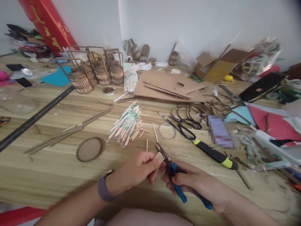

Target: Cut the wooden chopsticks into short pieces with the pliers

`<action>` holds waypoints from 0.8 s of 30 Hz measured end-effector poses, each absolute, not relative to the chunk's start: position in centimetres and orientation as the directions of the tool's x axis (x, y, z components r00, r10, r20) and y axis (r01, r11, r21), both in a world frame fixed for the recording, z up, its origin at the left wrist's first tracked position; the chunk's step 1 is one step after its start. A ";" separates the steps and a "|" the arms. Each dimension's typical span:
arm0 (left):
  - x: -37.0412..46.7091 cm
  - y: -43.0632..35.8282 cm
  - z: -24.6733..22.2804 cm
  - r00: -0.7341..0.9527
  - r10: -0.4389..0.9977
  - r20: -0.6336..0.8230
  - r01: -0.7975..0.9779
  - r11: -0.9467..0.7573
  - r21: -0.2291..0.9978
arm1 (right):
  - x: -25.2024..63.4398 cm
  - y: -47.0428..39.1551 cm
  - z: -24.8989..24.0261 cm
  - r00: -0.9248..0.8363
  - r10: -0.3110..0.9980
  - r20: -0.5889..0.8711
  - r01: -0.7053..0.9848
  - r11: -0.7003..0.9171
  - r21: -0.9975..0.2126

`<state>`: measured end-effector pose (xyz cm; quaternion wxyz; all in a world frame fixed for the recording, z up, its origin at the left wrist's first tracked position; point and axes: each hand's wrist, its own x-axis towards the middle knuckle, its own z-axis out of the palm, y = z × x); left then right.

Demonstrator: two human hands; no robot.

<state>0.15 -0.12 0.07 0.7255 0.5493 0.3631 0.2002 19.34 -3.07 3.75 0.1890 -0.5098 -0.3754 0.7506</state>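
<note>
My left hand [141, 168] pinches a small bundle of short wooden sticks [159, 157] near the table's front. In my right hand [192, 179] are blue-handled pliers [173, 168], its fingers wrapped round the grips. The pliers' dark jaws are parted right beside the sticks; whether they touch them I cannot tell. One longer stick [155, 133] lies just beyond the jaws, and a short stick piece [147, 145] lies to its left. Farther off is a pile of chopsticks in paper-and-plastic wrappers [128, 122], with several cut pieces [138, 130] at its right side.
A round cardboard disc [90, 149] with a ridged rim lies left. Black scissors [188, 127], a ring [166, 131] and a yellow-black cutter [215, 153] lie right. Small lidded baskets with handles [81, 81] and cardboard sheets [162, 84] stand or lie behind.
</note>
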 end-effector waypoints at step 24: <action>0.2 -0.6 -0.3 0.672 0.686 -0.278 0.149 0.243 0.959 | 19.2 -3.7 1.4 -0.358 0.744 -0.563 0.380 -0.435 -0.816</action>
